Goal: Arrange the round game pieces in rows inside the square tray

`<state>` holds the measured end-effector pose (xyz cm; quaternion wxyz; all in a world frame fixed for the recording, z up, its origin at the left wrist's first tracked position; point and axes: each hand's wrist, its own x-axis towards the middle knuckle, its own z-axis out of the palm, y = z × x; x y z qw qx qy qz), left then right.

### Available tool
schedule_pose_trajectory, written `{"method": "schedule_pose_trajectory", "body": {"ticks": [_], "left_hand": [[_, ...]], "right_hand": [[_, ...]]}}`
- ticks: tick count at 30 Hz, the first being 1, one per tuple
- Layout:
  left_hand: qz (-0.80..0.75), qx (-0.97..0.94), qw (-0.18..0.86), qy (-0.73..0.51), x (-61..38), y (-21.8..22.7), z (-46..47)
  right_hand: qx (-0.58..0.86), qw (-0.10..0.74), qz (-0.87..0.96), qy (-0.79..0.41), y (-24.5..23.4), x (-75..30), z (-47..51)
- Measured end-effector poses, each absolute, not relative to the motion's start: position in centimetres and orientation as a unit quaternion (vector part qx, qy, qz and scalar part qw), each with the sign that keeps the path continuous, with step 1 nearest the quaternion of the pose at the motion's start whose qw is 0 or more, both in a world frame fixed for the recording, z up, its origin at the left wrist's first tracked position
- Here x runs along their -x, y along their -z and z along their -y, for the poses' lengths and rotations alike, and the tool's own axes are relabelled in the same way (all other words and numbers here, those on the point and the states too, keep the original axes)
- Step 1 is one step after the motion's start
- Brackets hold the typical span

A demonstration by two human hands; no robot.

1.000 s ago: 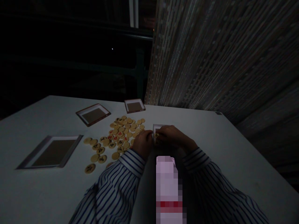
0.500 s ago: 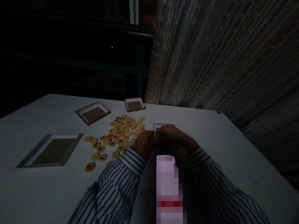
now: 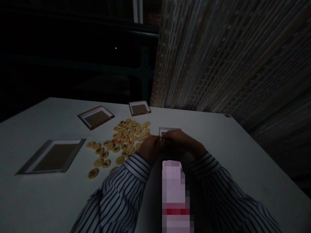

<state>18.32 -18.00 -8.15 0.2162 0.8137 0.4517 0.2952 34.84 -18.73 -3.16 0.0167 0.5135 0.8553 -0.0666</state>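
My left hand [image 3: 150,149] and my right hand [image 3: 182,139] meet over the middle of the table, both closed. Between their fingertips sits a small round xiangqi piece [image 3: 162,141], mostly covered by the fingers. Just left of my left hand spreads a loose heap of wooden xiangqi pieces [image 3: 131,149], some showing red or black characters and others blank. Part of the heap is hidden behind my left hand and sleeve. Behind my right hand lies a shallow open box [image 3: 170,129], largely covered by that hand.
On the white table [image 3: 233,181], a shallow open box [image 3: 81,116] and another shallow box [image 3: 148,112] stand at the back. A larger open box [image 3: 73,157] lies at the left. A bead or string curtain [image 3: 194,64] hangs beyond the table at the right. The lighting is dim.
Both hands stay together at the same spot with the piece between the fingers, which shows slightly differently. The whole view has shifted a little; the heap and boxes look unmoved.
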Motion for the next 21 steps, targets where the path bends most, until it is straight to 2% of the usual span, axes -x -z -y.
{"method": "schedule_pose_trajectory", "body": {"ticks": [21], "left_hand": [[-0.442, -0.822, 0.215, -0.286, -18.23, 8.06, 17.93]], "right_hand": [[-0.510, 0.019, -0.857, 0.067, 3.36, -35.03, 18.60]]}}
